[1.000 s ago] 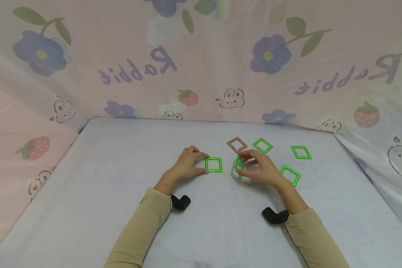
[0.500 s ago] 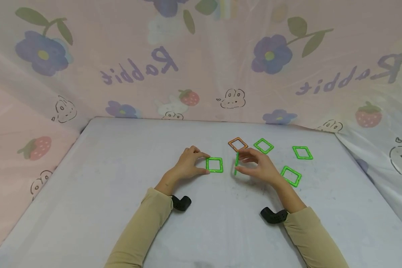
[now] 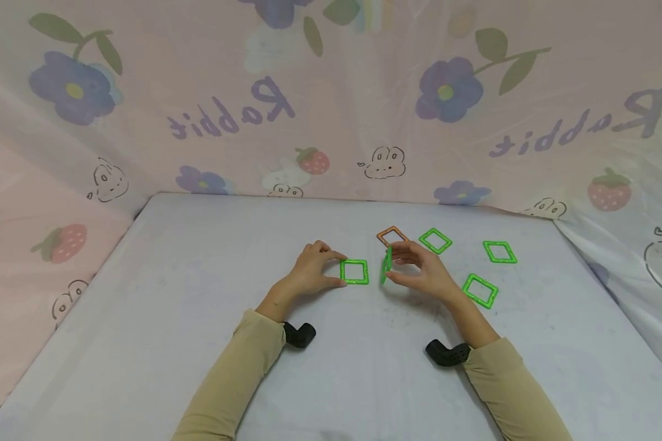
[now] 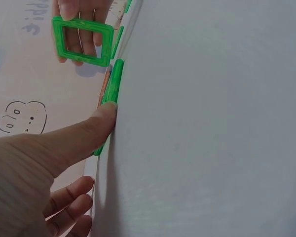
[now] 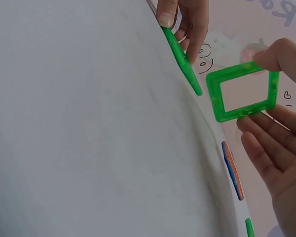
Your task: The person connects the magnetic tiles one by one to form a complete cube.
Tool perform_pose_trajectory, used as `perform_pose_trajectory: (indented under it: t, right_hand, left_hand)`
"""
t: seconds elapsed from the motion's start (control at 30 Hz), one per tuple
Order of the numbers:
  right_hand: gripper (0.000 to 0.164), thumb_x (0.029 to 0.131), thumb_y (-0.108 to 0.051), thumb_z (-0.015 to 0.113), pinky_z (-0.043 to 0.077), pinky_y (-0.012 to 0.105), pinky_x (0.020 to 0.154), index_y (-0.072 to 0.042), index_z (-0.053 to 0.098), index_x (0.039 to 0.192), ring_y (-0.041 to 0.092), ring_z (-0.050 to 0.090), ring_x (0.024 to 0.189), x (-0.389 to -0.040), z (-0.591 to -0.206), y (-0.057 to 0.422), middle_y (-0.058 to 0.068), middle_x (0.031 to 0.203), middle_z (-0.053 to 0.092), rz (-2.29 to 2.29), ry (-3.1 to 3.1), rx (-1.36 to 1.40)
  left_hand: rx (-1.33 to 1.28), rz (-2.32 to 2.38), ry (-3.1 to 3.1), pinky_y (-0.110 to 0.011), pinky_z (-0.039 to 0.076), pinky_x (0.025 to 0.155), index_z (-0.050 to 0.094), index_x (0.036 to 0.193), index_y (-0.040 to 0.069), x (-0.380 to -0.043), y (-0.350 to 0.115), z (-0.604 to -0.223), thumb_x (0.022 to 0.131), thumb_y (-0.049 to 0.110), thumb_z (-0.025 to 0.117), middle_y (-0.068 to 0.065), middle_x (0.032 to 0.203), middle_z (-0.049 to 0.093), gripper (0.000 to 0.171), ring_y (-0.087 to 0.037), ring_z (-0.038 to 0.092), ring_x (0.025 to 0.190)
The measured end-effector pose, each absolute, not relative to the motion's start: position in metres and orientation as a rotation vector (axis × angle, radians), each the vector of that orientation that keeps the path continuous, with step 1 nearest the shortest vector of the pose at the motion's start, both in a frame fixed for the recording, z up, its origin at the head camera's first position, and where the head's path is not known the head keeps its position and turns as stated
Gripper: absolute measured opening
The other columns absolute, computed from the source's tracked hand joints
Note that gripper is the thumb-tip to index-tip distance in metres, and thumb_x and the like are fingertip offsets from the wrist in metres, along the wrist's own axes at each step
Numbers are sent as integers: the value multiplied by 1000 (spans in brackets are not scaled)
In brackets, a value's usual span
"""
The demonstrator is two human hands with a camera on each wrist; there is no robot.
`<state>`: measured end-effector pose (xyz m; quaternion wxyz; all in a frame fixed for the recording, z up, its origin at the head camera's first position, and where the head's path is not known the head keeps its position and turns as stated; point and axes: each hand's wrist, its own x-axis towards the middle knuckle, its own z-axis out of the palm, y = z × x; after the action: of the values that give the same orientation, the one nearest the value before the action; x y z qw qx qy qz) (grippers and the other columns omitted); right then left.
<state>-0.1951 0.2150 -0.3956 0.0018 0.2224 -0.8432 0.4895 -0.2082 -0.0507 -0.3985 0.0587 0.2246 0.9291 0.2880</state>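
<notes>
In the head view my left hand (image 3: 309,269) pinches a flat green square frame tile (image 3: 366,272) at its left side, thumb and finger at opposite edges. The tile lies on the white table. To its right, my right hand (image 3: 423,269) holds a second green square tile (image 3: 387,264) on edge, raised and slightly tilted. A small gap separates the two tiles. The right wrist view shows this raised tile (image 5: 215,96) between thumb and fingers, with the flat tile (image 5: 182,60) seen edge-on beyond it.
Behind my right hand lies an orange square tile (image 3: 385,231), partly covered by the fingers. Other green tiles lie to the right: one at the back (image 3: 443,235), one farther right (image 3: 502,262), one beside the right wrist (image 3: 484,281). A printed curtain (image 3: 331,122) rises behind the table.
My right hand has shifted slightly left and turned its tile, first to edge-on, then to a slight tilt. The left hand keeps its hold on the flat tile.
</notes>
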Motion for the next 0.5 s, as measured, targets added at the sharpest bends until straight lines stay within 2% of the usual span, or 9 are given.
perform_pose_trajectory:
  t: [0.23,0.4,0.5]
  right_hand:
    - [58,76,1,72,43,49,94,10,46,127,39,55,109,-187,-378,204,26,121,55,1617,-2653,684]
    - [59,77,1,71,43,48,95,9,44,128,39,54,111,-190,-383,204,26,122,54,1631,-2664,704]
    - [59,77,-2,72,44,44,96,6,45,129,35,55,111,-196,-393,208,22,123,55,1632,-2661,719]
  left_hand:
    - [686,880,2813,-41,36,95,59,124,19,-209,-50,-399,77,34,74,-10,119,47,51,-26,40,108]
    - [691,882,2811,-41,36,95,59,124,19,-208,-51,-399,77,34,74,-10,118,47,52,-26,40,107]
    - [697,886,2812,-41,36,95,59,124,18,-208,-51,-399,77,34,74,-10,119,47,52,-26,40,107]
